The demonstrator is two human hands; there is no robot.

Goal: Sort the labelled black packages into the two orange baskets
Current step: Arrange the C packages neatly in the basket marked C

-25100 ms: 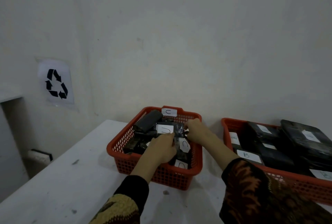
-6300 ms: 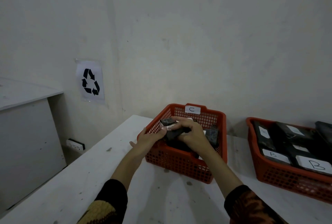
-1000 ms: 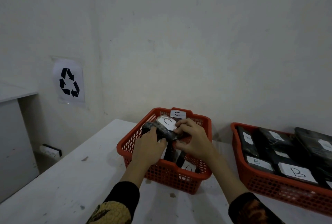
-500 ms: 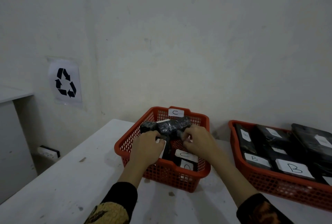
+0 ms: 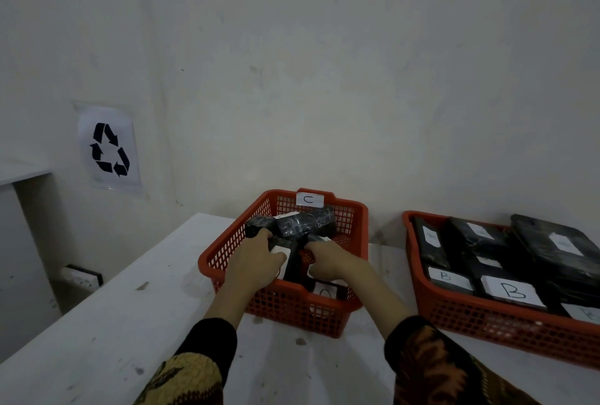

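A person's two hands reach into an orange basket [image 5: 224, 252] that sits on a pale, scuffed table [image 5: 107, 333] against a white wall. The basket carries a white tag marked C [image 5: 309, 199] on its far rim, at 12 o'clock from the hands. The left hand [image 5: 256, 261] lies over the basket's left side with its fingers [image 5: 264, 235] curled down onto a black package with a white label [image 5: 282, 253]; whether they truly grip it cannot be told. The right hand [image 5: 331, 261] is just beside it, at 3 o'clock from the left hand, its fingers bent down among the packages, and what they hold is hidden. A glossy black wrapped package [image 5: 302, 224] lies across the top of the pile, at 12 o'clock from both hands and touching the fingertips. Another labelled package [image 5: 324, 292] shows by the near rim, at 6 o'clock from the right hand. A second orange basket [image 5: 487, 320] stands well apart at 3 o'clock, packed with black packages [image 5: 552, 248] whose labels read B [image 5: 511, 291]. Both forearms wear dark patterned sleeves [image 5: 431, 362]. A recycling sign [image 5: 108, 148] is fixed to the wall at 10 o'clock from the C basket, with a wall socket [image 5: 82, 276] below it
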